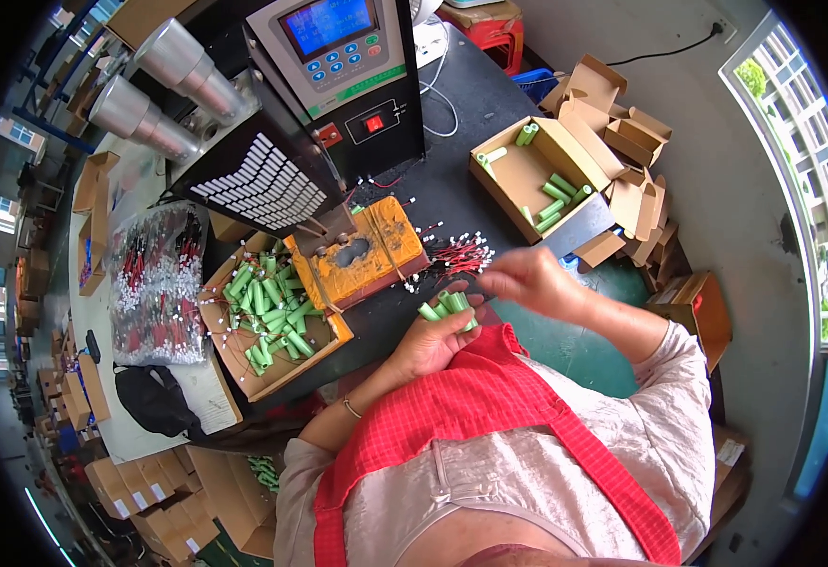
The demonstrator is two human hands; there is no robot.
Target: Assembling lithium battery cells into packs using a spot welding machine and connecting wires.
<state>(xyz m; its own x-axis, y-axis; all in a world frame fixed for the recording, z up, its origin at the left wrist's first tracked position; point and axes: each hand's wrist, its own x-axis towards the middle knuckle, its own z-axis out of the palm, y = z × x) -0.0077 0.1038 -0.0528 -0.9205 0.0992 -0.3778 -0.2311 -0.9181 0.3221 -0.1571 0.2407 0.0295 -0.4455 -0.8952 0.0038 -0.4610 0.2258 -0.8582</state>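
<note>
— Red apron [490, 397] over a pale blouse fills the bottom of the view, nearest of all. What's above it?

— Both hands, over the near edge of the dark worktop [452, 189]. The left hand [433, 342] is cupped palm up, wrist bent back, a thin bracelet [350, 406] on the forearm. It's curled round a small bunch of green cells [447, 307].

— What do those look like?

— Short, light green cylinders, smooth, packed side by side. About four show above the fingers. Their long axes lie roughly parallel, running from lower left to upper right, ends pointing away from the body toward the right hand.

— And the right hand?

— The right hand [527, 281] comes in from the right, forearm crossing above the apron, knuckles up and blurred. Its fingertips are drawn together just left of the palm, right above the bunch. Whether they pinch a wire or a cell, I can't tell.

— What lies around them?

— Just beyond the fingertips, a heap of red wires with white plugs [461, 253]. Left of that, an orange block [362, 253] under the grey machine [338, 85], and an open cardboard box [272, 321] full of the same green cylinders lying every which way. Farther right, a second open box [537, 180] with only a few of them, beside a pile of small folded cartons [631, 161].
</note>
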